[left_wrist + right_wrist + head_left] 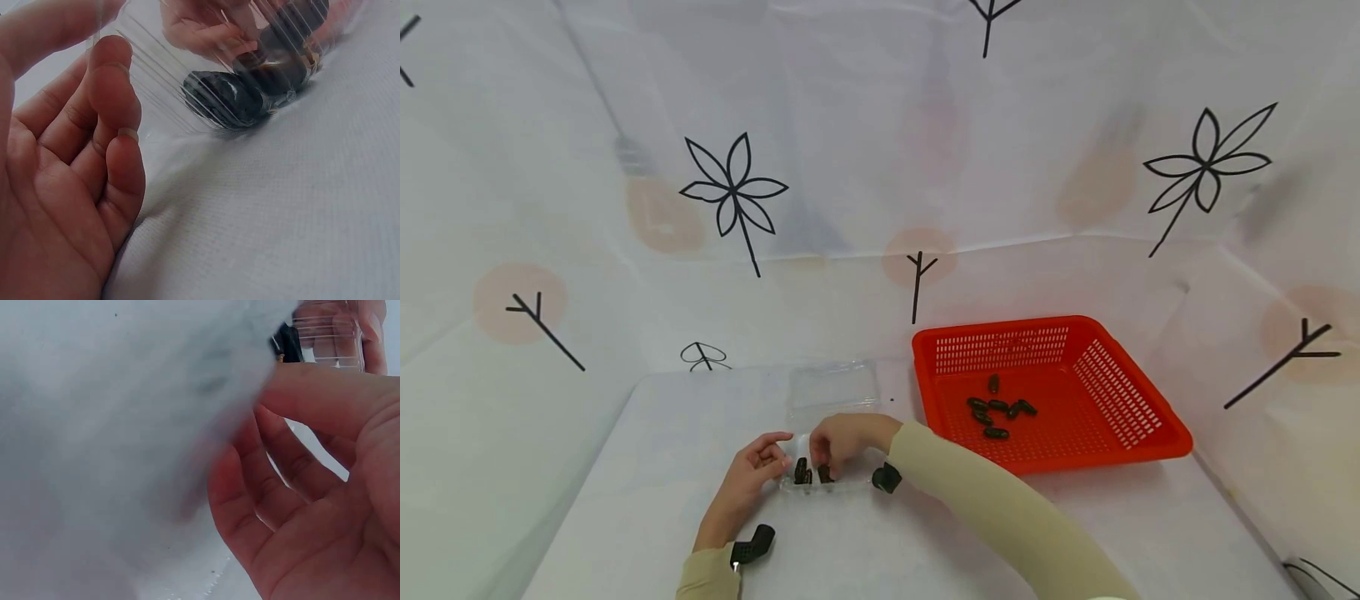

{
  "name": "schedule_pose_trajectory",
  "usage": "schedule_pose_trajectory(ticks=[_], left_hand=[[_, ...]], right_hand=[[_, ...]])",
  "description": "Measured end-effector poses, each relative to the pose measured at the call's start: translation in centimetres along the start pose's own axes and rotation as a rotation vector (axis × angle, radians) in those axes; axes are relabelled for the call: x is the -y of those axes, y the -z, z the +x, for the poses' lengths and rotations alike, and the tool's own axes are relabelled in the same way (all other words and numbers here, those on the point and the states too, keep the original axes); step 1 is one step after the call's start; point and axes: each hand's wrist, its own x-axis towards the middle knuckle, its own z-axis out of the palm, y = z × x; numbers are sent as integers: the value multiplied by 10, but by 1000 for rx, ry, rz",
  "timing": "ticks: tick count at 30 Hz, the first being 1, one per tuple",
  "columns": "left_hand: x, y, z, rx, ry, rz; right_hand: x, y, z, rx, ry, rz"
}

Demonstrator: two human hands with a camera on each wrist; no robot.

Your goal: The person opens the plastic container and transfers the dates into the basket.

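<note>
A clear plastic clamshell box (850, 483) lies on the table with its lid (833, 387) folded back. My left hand (752, 475) holds the box's left side, its wall between thumb and fingers in the left wrist view. Dark, shiny oblong pieces (802, 471) lie at the left end inside; a dark piece (222, 97) shows through the ribbed wall. My right hand (847, 437) reaches down into the box, its fingertips pinching another dark piece (825, 474). In the right wrist view, the thumb partly hides the dark pieces (289, 342), and the fingertips are hidden behind a blur.
A red perforated plastic basket (1120, 396) stands to the right, with several dark oblong pieces (996, 433) scattered on its floor. White cloth covers the table (647, 475), and a patterned white sheet (865, 167) hangs behind it. My right forearm passes before the basket's near left corner.
</note>
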Motion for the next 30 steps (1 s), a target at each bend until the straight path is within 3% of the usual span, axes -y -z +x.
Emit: schedule_pose_trajectory(ticks=[10, 16, 20, 30], left_hand=[[-5, 0, 1, 12, 41, 5], [-10, -2, -3, 10, 21, -2], [-10, -2, -2, -3, 51, 8], [-4, -1, -2, 6, 26, 30]], right_hand=[[-1, 3, -3, 17, -6, -78], [-3, 4, -7, -22, -22, -33], [-3, 3, -7, -30, -19, -15], [-1, -1, -4, 14, -16, -103]])
